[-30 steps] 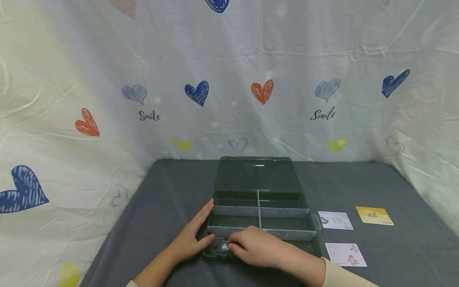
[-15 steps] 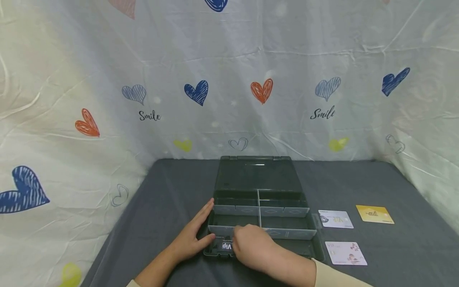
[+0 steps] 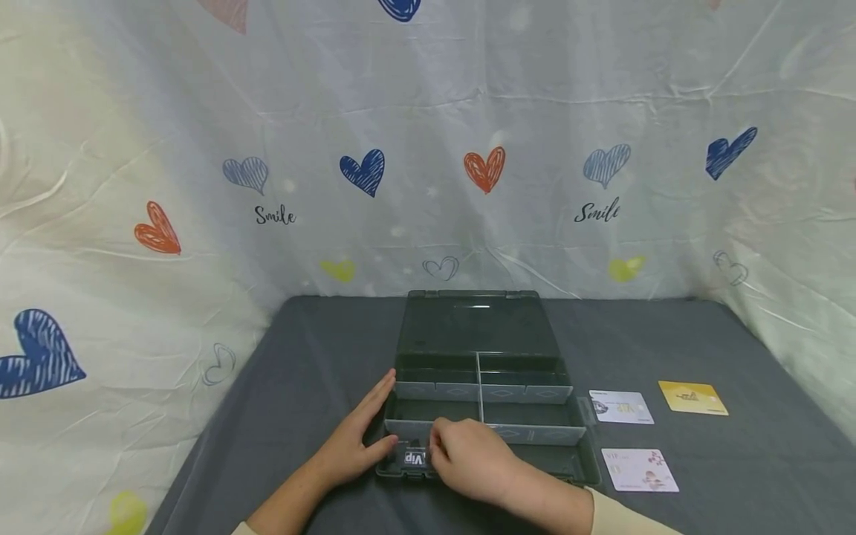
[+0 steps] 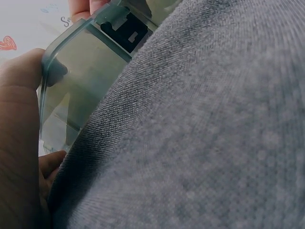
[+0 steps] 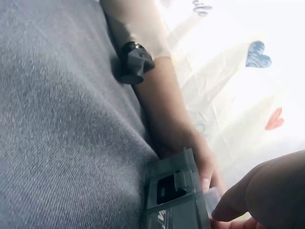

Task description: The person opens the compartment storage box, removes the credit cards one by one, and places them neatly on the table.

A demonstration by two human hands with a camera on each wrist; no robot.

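A dark translucent plastic organizer box (image 3: 478,323) lies with its lid folded back. In its front left compartment is a black card (image 3: 409,461) with white "Vip" lettering, which also shows through the box wall in the right wrist view. My right hand (image 3: 478,457) curls its fingers at the card's right end, seemingly pinching it, and covers the rest of the card. My left hand (image 3: 354,446) spreads along the left side of the box, its thumb touching the front corner. The right wrist view shows my right fingers (image 5: 238,200) close to a clear plastic edge at the box rim.
Right of the box lie a white VIP card (image 3: 622,407), a yellow card (image 3: 693,398) and a pink-white card (image 3: 640,469). Grey cloth (image 3: 321,342) covers the table. A white curtain (image 3: 428,111) with printed hearts hangs behind.
My right hand has curled in and turned slightly, so more of the "Vip" lettering shows. The card has shifted slightly left. My left hand stays against the box.
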